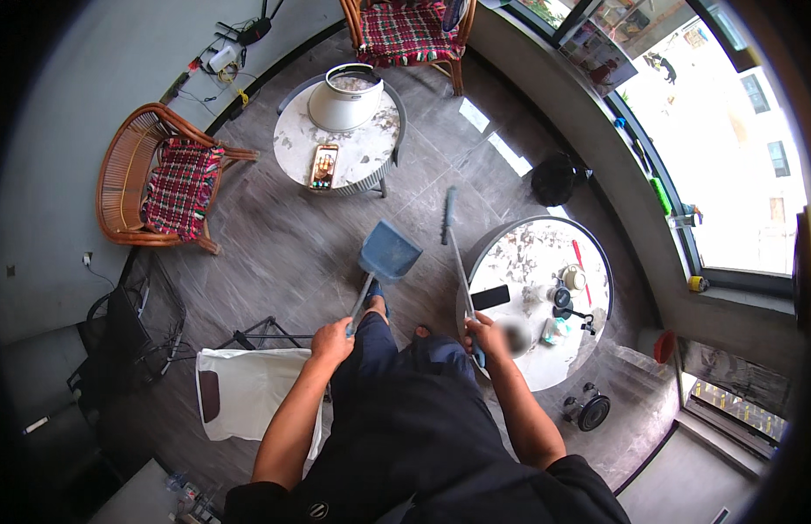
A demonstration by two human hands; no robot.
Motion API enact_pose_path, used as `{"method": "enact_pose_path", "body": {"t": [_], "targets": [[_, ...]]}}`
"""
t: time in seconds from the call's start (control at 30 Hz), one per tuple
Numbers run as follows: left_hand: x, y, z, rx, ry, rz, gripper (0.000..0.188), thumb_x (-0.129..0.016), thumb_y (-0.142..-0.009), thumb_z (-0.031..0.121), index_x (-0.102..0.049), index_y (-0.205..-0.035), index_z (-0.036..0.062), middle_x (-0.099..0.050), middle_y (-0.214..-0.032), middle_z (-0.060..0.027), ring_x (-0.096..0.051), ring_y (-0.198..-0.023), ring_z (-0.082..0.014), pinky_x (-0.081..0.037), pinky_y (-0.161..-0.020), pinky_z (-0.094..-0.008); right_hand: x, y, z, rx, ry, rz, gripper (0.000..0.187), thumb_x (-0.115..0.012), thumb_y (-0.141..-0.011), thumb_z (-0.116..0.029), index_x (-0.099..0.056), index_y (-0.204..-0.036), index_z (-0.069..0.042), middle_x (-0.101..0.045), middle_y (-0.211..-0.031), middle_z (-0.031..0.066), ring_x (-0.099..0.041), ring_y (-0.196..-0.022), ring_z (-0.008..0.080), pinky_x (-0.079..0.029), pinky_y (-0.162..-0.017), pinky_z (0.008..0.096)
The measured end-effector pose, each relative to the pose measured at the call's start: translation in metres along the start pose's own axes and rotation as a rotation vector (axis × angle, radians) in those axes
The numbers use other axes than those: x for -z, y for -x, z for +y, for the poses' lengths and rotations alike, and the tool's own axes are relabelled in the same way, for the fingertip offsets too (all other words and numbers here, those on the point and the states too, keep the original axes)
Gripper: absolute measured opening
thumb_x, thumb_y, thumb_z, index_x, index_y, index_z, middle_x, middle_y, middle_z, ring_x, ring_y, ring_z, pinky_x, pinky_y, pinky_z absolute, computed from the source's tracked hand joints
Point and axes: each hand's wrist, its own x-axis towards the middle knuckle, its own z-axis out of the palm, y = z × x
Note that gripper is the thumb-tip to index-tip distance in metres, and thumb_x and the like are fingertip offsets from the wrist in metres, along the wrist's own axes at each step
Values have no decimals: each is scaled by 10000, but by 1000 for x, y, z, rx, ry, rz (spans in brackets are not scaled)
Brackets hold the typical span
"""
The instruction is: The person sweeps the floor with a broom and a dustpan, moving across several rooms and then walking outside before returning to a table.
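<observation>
My left hand (333, 341) is closed round the handle of a blue-grey dustpan (390, 251). The pan lies out in front of my left foot, its wide edge turned away to the right. In my closed right hand (487, 335) is the blue grip of a long-handled broom (460, 269). Its pale stick points away from me, and the narrow grey-blue bristled head (448, 215) is over the tiled floor, right of the dustpan and apart from it. Whether the pan or bristles touch the floor I cannot tell.
Close on my right stands a round table (545, 253) with a black phone (490, 297), cups and a red stick. Ahead is another round table (292, 131) bearing a white cone-shaped thing (344, 109) and a lit phone (323, 167). Wicker chairs (117, 183), a white folding seat (257, 384) and a wheeled stool (591, 410) surround me.
</observation>
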Motion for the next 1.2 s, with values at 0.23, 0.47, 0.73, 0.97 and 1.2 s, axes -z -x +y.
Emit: {"method": "enact_pose_path", "body": {"t": [0.23,0.47,0.73,0.97,1.2], "targets": [[73,-90,22,-190,41,-38,365,-652,-762,209,-608,-1122,173,-656,-868,-184,-625,-827,-370,-497,-720,-465,-45,-16,-62,42,-226,58,127,-580,-884,-171,-497,-894,-75,-491,-627,33,-466,-474,113,-362,-382,254],[116,-180,73,-285,36,-93,322,-629,-781,208,-607,-1099,168,-660,-838,-172,-635,-806,-360,-499,-689,-470,-57,-34,-113,32,-329,156,171,-549,-894,-125,-462,-1035,-83,-484,-658,29,-439,-468,94,-345,-378,223],[141,-275,186,-225,22,-162,261,-623,-824,269,-603,-1066,174,-663,-894,-151,-627,-855,-351,-491,-703,-455,-17,-95,-204,88,-371,171,352,-572,-883,-115,-442,-1186,8,-494,-669,44,-462,-503,117,-369,-423,253],[155,-351,288,-184,37,-142,273,-637,-814,272,-596,-1062,165,-659,-883,-144,-625,-847,-348,-491,-705,-448,40,-147,-324,-26,-337,135,438,-535,-898,-125,-382,-1300,-38,-491,-710,47,-429,-493,95,-346,-406,223],[185,-430,374,-191,46,-159,284,-659,-799,268,-605,-1058,164,-657,-901,-173,-624,-874,-359,-489,-734,-437,75,-179,-399,22,-263,176,556,-584,-878,-138,-359,-1366,5,-521,-674,39,-482,-492,111,-388,-407,257]]}}
